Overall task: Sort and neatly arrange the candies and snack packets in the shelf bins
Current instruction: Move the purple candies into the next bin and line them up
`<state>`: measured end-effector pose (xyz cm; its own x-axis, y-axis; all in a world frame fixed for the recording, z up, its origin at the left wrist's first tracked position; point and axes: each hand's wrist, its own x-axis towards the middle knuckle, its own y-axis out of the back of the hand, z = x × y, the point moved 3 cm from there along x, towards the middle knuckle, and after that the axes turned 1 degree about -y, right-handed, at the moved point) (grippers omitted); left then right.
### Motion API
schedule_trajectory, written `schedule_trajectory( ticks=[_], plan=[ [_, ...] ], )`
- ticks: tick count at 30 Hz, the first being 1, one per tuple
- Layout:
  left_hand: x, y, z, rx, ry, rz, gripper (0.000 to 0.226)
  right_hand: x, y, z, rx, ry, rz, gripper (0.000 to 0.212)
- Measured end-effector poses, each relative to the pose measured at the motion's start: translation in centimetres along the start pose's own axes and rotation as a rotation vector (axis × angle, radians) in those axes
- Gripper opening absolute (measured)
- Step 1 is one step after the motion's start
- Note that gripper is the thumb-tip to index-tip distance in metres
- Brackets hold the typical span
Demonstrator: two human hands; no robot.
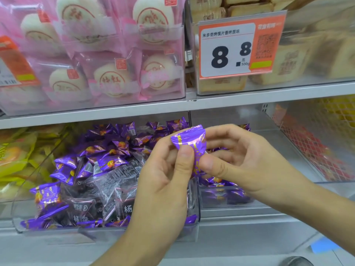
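Shelf (172, 107): grey board crossing the view; the landmark for all entries below.

Pink bin (92, 101): clear, on the shelf at left, packed with pink-wrapped round white cakes stamped in red.

Cake bin (288, 87): clear, on the shelf at right, holding tan square cakes.

Purple bin (107, 228): clear, below the shelf at centre, heaped with small purple candy packets, several showing dark backs with white print.

Right bin (226, 203): clear, below the shelf, just right of the purple bin; a shallow layer of the same purple packets at its front.

Yellow packets (17, 162): below the shelf at far left, beside the purple bin.

Red packets (315, 150): below the shelf at far right, behind a clear wall.

Price tag (240, 48): orange and white, reads 8.8, clipped to the front of the cake bin above the shelf.

Left hand (165, 181): below the shelf, in front of the purple bin; thumb and curled fingers pinch the packet's left edge.

Right hand (244, 156): below the shelf, in front of the right bin; thumb and fingers pinch the packet's right side.

Packet (190, 144): purple with a gold stripe, held between both hands, above the divide of the two lower bins.
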<state>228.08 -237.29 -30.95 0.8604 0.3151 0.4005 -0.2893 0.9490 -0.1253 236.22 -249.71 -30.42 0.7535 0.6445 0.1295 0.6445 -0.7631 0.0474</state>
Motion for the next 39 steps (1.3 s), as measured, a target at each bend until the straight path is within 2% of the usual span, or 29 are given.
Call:
schedule_trajectory(
  ticks=[2,4,9,13,15,17,20,23,26,31,39],
  plan=[
    [-0.1,-0.4,0.0,0.035,-0.023,-0.008,0.026,0.0,0.0,-0.3,-0.011,0.052,-0.074,0.054],
    [-0.1,-0.3,-0.4,0.110,-0.033,-0.030,0.030,0.1,0.3,-0.6,-0.066,0.103,-0.075,0.046],
    [0.1,0.9,-1.3,0.450,-0.080,-0.039,0.054,0.7,1.7,-0.6,-0.142,0.145,-0.075,0.047],
    [0.5,2.0,-1.9,0.697,-0.081,-0.030,0.053,1.7,4.5,0.0,-0.209,0.129,0.038,0.040],
    [0.4,2.5,-3.0,0.814,-0.003,-0.111,0.058,2.1,6.9,0.2,-0.346,0.118,0.099,0.038],
    [0.0,2.8,-4.0,0.884,0.065,-0.180,0.053,2.4,9.6,0.5,-0.616,0.105,0.111,0.040],
    [-0.2,3.0,-4.3,0.912,0.051,-0.195,0.036,2.6,13.0,1.7,-1.001,0.023,0.064,0.041],
    [0.0,2.9,-4.1,0.948,0.023,-0.208,0.031,2.7,15.3,3.5,-1.148,-0.121,0.023,0.036],
    [-0.1,2.7,-3.9,0.974,0.033,-0.219,0.029,2.9,16.2,5.1,-1.211,-0.234,-0.058,0.035],
    [-0.2,2.7,-4.1,0.961,0.030,-0.208,0.033,3.9,15.6,7.7,-1.262,-0.298,-0.172,0.037],
    [-0.3,2.7,-3.9,0.938,0.057,-0.219,0.031,4.4,14.4,9.1,-1.332,-0.293,-0.199,0.039]
  ],
)
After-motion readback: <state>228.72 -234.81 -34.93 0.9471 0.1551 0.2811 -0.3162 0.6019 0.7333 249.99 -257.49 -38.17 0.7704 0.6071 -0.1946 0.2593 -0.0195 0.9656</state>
